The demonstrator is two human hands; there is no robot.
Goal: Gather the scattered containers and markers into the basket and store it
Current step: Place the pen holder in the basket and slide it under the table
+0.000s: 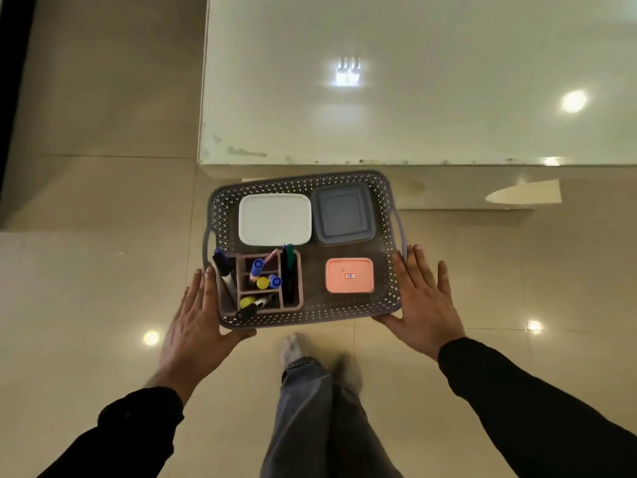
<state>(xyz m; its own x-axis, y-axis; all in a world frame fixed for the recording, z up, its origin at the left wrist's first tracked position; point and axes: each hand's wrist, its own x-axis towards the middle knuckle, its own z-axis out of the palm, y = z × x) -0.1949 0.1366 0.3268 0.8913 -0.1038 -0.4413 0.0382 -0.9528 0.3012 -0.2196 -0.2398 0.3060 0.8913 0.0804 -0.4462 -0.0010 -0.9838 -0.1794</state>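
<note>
A grey perforated basket (391,270) hangs above the tiled floor, just in front of the white table's near edge. Inside it lie a white lidded container (274,219), a blue-grey lidded container (343,213) and a small pink lidded container (350,276). A brown divided organiser (298,281) in its near left corner holds several markers (256,269) with blue, yellow, black and green caps. My left hand (196,326) presses flat against the basket's left side, thumb under the near corner. My right hand (425,305) presses flat against the right side below the handle.
The glossy white table (413,81) fills the upper right; its chipped front edge is just beyond the basket. Beige floor tiles spread to the left and below. My legs in jeans and socked feet (296,350) stand under the basket.
</note>
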